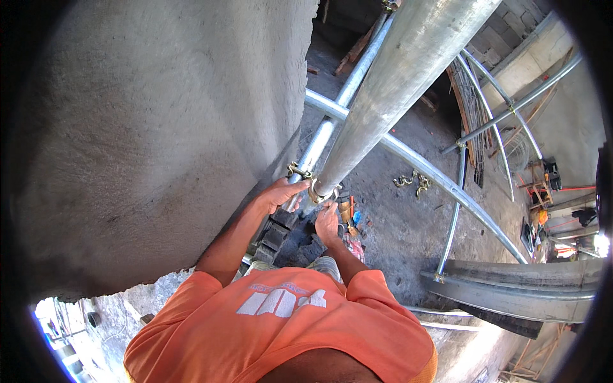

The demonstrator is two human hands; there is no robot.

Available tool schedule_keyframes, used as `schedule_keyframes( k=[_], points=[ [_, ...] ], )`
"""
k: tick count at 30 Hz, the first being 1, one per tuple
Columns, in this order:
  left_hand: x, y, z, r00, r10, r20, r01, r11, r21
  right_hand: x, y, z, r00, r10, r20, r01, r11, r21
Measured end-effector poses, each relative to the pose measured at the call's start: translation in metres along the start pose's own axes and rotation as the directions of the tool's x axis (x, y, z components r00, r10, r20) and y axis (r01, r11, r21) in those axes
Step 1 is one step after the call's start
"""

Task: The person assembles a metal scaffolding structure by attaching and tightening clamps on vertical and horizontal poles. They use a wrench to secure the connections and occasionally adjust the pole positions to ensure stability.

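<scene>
A metal scaffold coupler (315, 193) sits around the lower end of the thick grey scaffold pipe (399, 76), beside a thinner galvanized pipe (317, 143). My left hand (278, 194) is closed at this joint, its thumb against the coupler and its fingers curled past the thinner pipe. Just above the thumb, a second, brassy coupler (299, 171) is clamped on that pipe. My right hand (327, 223) is closed too, fingertips pinched at the coupler's lower right side. Exactly which part they pinch is hidden.
A rough plastered concrete mass (159, 127) fills the left side. Another galvanized pipe (447, 185) crosses to the right. Loose couplers (414, 182) lie on the dusty floor. Concrete blocks (274, 236) and small items, including a blue one (357, 217), are below my hands. A curved beam (517, 290) stands lower right.
</scene>
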State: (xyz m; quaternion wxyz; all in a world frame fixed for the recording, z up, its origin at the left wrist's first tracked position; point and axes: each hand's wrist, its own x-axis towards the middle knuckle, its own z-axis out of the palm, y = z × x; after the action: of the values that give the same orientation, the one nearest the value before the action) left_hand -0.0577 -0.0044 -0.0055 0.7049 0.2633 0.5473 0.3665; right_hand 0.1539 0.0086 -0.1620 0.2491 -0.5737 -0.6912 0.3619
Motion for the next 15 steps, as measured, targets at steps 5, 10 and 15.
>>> schedule_keyframes(
  k=[5,10,15],
  points=[
    [0.004,-0.001,-0.001,1.000,0.019,0.021,-0.019,1.000,0.011,0.010,0.002,0.002,0.979,-0.161,-0.125,0.169,0.984,0.052],
    [0.005,-0.004,-0.001,0.998,0.070,0.002,-0.070,0.997,0.021,-0.005,-0.012,0.007,0.988,-0.115,-0.107,0.130,0.981,0.145],
    [0.002,-0.005,0.004,0.954,0.186,-0.234,-0.137,0.967,0.214,-0.013,-0.013,0.005,0.994,-0.057,-0.096,0.087,0.935,0.344]
  ],
)
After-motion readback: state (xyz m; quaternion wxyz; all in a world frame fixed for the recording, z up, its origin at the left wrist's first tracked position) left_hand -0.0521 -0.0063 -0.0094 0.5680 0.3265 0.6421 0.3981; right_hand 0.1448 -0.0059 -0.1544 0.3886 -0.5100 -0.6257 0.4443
